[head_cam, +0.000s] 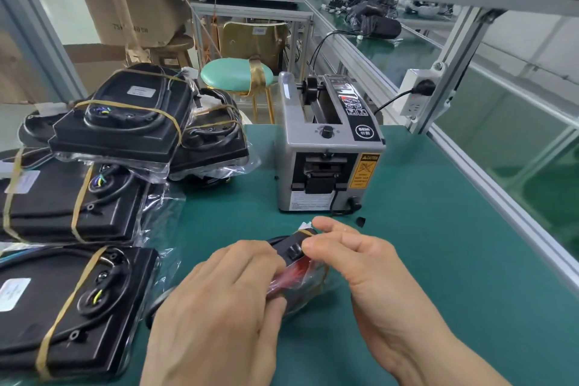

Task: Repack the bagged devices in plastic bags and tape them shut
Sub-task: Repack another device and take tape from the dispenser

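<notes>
Both hands meet low over the green mat [438,260]. The left hand [219,301] wraps over the near end of a small bagged device [297,273], thumb tucked under it. The right hand [360,257] pinches the far top corner, fingertips [319,224] curled on the plastic. Just beyond the grip stands the tape dispenser [326,147]. Left of the grip, banded black devices [94,197] lie stacked in bags, well apart from the hands.

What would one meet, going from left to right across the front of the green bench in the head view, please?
Bagged black device with tan bands → left hand → small bagged device held by both hands → right hand → bare green mat → aluminium rail along the bench edge.
</notes>
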Tool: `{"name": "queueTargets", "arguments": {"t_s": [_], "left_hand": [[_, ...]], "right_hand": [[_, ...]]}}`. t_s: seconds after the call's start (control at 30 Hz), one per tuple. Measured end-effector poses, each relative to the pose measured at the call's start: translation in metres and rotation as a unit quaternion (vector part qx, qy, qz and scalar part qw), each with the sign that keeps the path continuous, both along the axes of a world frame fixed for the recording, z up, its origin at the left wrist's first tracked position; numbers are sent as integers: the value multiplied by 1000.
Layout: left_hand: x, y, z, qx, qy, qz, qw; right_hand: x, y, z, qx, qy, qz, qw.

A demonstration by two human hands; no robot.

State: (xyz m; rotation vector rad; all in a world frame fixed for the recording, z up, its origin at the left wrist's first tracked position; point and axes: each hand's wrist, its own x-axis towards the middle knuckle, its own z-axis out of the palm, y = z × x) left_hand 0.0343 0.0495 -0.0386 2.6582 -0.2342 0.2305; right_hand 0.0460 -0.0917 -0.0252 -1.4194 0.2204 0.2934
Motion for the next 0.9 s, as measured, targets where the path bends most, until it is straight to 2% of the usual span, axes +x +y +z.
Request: {"name": "queueTargets", "arguments": {"t_s": [0.13, 0.23, 0.3, 0.37, 0.9], "left_hand": [[-14, 0, 3, 18, -11, -7, 1000], [-26, 0, 6, -32, -87, -24, 995], [-27, 0, 4, -14, -133, -31, 990], [-27, 0, 6, -10, -118, -35, 992], [-24, 1, -2, 9, -157, -6, 988]], "right_hand": [[-2, 2, 1, -3, -3, -15, 1000], [-2, 3, 2, -9, -9, -20, 1000], [-2, 3, 3, -15, -12, -17, 1000], [-3, 3, 3, -23, -16, -17, 999], [-1, 2, 4, -25, -24, -7, 999]]}}
